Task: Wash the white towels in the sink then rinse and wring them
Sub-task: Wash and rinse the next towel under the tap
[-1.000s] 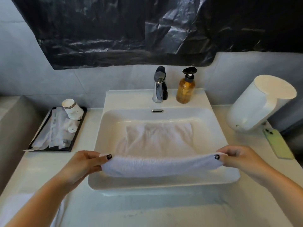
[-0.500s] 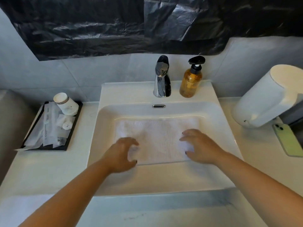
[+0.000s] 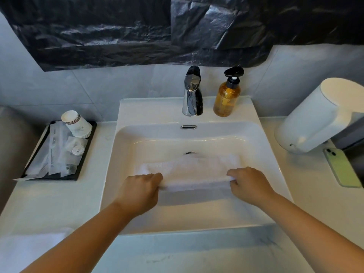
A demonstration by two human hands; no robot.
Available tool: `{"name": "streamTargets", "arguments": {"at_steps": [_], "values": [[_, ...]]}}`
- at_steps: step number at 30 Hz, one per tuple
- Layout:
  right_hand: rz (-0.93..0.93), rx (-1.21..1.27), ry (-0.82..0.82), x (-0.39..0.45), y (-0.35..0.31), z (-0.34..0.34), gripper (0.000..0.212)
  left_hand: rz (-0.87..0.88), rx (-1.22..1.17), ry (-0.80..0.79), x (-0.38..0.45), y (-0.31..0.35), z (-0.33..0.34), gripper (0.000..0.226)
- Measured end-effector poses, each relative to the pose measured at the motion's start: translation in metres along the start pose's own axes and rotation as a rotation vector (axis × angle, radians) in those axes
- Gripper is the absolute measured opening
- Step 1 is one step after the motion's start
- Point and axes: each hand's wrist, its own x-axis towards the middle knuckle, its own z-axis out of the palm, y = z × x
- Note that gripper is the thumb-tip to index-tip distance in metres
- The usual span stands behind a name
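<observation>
Half a second ago both hands lay spread on a flat white towel in the basin; now each grip is curled closed around the towel's near edge. The left hand (image 3: pixel 140 191) holds the left end and the right hand (image 3: pixel 249 183) the right end, and the near hem of the white towel (image 3: pixel 194 170) is bunched into a low roll between them. A second ago that same edge was held up over the front rim, so the cloth has gone down into the sink (image 3: pixel 262 138), been pressed flat, and is now being gathered again.

The far part of the towel lies on the basin floor, reaching toward the drain (image 3: pixel 189 153). No water runs from the faucet (image 3: pixel 192 91), and the towel looks barely wet, though that is hard to judge. The amber soap bottle (image 3: pixel 226 98) stands untouched just beside the faucet.

This reads as an early stage: the towel is placed in the sink but washing proper, with water and soap, seems not yet begun. More white cloth (image 3: pixel 29 251) lies on the surface at lower left, possibly another towel waiting.
</observation>
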Motion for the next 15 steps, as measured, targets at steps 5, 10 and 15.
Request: {"name": "streamTargets", "arguments": {"at_steps": [5, 10, 15], "values": [[0.238, 0.354, -0.026, 0.014, 0.004, -0.019, 0.017, -0.5, -0.098, -0.216, 0.026, -0.012, -0.012, 0.04], [0.122, 0.114, -0.018, 0.028, -0.024, 0.007, 0.077, -0.27, -0.209, -0.298, 0.038, 0.004, 0.012, 0.081], [0.018, -0.127, -0.281, 0.027, -0.03, 0.053, 0.097, -0.071, 0.15, -0.519, 0.026, 0.019, 0.046, 0.108]]}}
